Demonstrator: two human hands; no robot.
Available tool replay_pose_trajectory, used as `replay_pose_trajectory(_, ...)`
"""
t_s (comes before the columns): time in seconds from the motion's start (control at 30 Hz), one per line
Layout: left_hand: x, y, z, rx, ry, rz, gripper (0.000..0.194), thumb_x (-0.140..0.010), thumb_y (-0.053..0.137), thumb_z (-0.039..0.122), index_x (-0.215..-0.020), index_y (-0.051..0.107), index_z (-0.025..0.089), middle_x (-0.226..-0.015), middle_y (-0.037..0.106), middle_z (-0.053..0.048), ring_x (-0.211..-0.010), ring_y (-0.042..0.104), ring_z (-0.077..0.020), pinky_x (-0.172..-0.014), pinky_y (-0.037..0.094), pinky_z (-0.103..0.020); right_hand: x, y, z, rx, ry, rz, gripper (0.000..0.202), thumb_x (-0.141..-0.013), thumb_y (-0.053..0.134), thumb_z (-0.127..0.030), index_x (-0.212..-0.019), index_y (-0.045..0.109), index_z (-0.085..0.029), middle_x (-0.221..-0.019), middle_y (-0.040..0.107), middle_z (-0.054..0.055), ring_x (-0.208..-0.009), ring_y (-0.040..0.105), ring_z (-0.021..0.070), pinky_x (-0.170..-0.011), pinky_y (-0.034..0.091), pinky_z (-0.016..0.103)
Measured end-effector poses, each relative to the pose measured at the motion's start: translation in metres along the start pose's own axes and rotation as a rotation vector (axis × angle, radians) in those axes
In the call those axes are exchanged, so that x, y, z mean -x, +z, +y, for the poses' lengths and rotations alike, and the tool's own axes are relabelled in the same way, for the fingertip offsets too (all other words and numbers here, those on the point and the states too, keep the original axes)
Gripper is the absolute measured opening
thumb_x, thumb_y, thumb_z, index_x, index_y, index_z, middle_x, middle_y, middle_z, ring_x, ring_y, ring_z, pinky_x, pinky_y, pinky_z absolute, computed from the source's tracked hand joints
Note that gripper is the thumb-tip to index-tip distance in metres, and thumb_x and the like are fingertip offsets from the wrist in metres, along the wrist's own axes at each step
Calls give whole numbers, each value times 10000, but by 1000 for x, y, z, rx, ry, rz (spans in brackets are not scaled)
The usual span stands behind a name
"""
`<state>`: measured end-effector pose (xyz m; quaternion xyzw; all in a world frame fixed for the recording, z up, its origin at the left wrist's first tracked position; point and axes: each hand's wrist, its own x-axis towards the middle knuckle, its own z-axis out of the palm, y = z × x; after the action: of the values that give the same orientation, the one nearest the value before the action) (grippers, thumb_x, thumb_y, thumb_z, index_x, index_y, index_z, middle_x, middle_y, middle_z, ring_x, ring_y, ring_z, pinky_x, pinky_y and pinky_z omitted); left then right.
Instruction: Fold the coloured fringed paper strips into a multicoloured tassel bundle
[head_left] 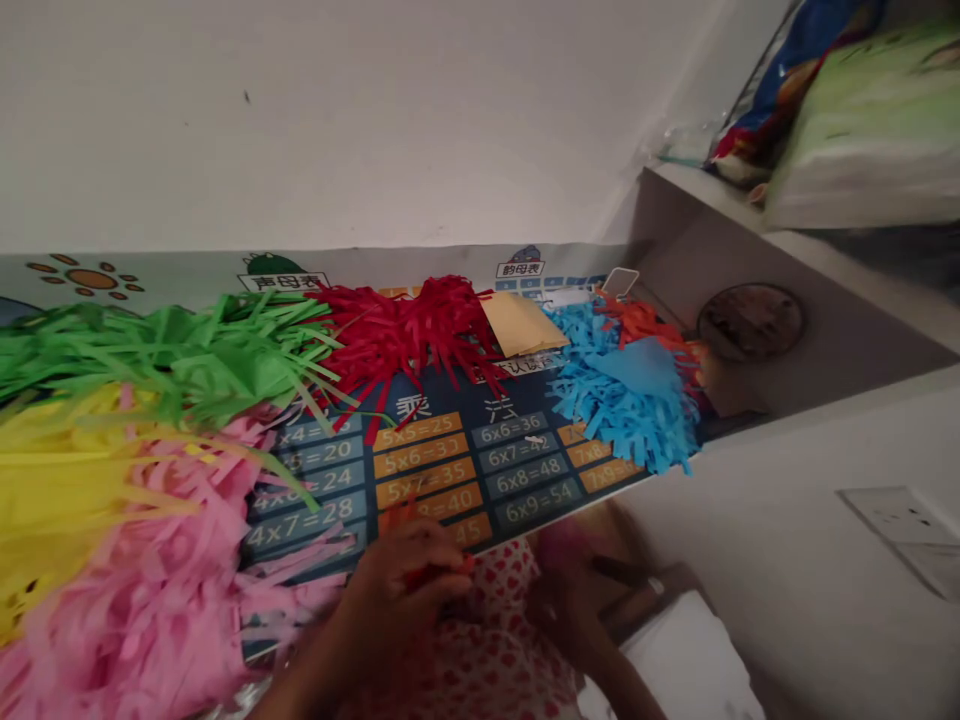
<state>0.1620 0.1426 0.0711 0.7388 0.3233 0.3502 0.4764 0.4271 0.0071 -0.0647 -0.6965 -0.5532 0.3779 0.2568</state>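
My left hand (pixel 409 585) is closed at the table's front edge, its fingers round a piece of red-orange paper (pixel 439 572). To its right and lower, my right hand (pixel 562 610) is dim and smeared by motion, off the edge above the heart-patterned cloth (pixel 506 585); what it holds, if anything, is hidden. Pink fringed paper (pixel 165 570) lies left of my left hand. Behind it are yellow paper (pixel 60 480), green fringe (pixel 225 360) and red fringe (pixel 412 330). Blue fringe (pixel 626 390) sits at the table's right end, with orange-red fringe (pixel 649 325) behind it.
A printed multiplication mat (pixel 442 470) covers the table. A tan paper piece (pixel 525 325) lies beside the red fringe. At upper right, a shelf (pixel 832 250) holds a green-white package (pixel 877 130). A wall socket (pixel 900 520) is at right, and something white (pixel 690 660) below.
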Motion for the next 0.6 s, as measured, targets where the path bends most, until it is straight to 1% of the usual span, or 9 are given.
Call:
replay_pose_trajectory(0.1,7,11,5,66,-55,-86,109,-793,700,252,-701,706,194,-691,658,-3,-640,621,-118,-604,470,-177,4,-1,0,-44,10,-41,230,-845,492,-277,-693,639,-185,-689,673,35,-652,617,186,-612,465,275)
replay_pose_trajectory(0.17,11,21,8,119,-109,-200,103,-806,661,228,-719,695,183,-728,659,-13,-675,616,-126,-629,467,-189,6,-5,-1,-62,11,-62,225,-868,455,-268,-768,640,-190,-711,677,24,-646,616,172,-594,454,253)
replay_pose_trajectory(0.2,13,26,9,132,-139,-259,91,-805,644,205,-733,692,179,-757,662,-18,-702,615,-131,-648,465,-195,7,-7,-1,-60,9,-67,189,-857,477,-261,-801,646,-195,-732,681,19,-660,617,170,-604,449,249)
replay_pose_trajectory(0.27,15,38,8,131,-199,-334,94,-796,616,168,-739,690,170,-771,659,-16,-713,604,-131,-649,450,-196,9,-8,2,-39,5,-60,107,-777,578,-227,-836,666,-207,-793,693,21,-716,620,184,-649,440,260)
replay_pose_trajectory(0.37,15,49,5,120,-318,-347,140,-789,588,167,-690,687,157,-681,635,4,-642,572,-118,-589,412,-187,9,-4,10,-6,15,-48,92,-667,627,-154,-735,671,-198,-789,689,46,-725,607,209,-664,427,288)
replay_pose_trajectory(0.43,15,54,4,116,-384,-374,150,-787,574,173,-694,691,157,-667,636,10,-632,571,-120,-579,407,-187,9,-2,10,-19,20,-68,73,-695,588,-160,-669,649,-192,-736,675,46,-689,599,205,-643,429,290)
replay_pose_trajectory(0.5,15,60,3,107,-362,-391,136,-776,569,158,-717,690,169,-754,668,1,-713,596,-136,-647,433,-200,8,-3,0,-54,9,-106,128,-762,536,-192,-712,654,-193,-717,668,27,-677,602,189,-634,440,275)
replay_pose_trajectory(0.57,14,70,2,98,-292,-397,113,-754,572,139,-733,672,185,-874,679,-8,-817,599,-153,-738,443,-222,7,-10,-21,-112,-11,-138,134,-794,528,-217,-785,660,-194,-729,667,4,-689,603,166,-634,447,249)
replay_pose_trajectory(0.6,13,75,1,92,-270,-408,106,-745,567,133,-720,655,186,-879,672,-6,-824,592,-155,-750,438,-227,7,-15,-34,-154,-21,-139,119,-792,545,-222,-800,661,-194,-724,662,-6,-681,597,154,-628,446,236)
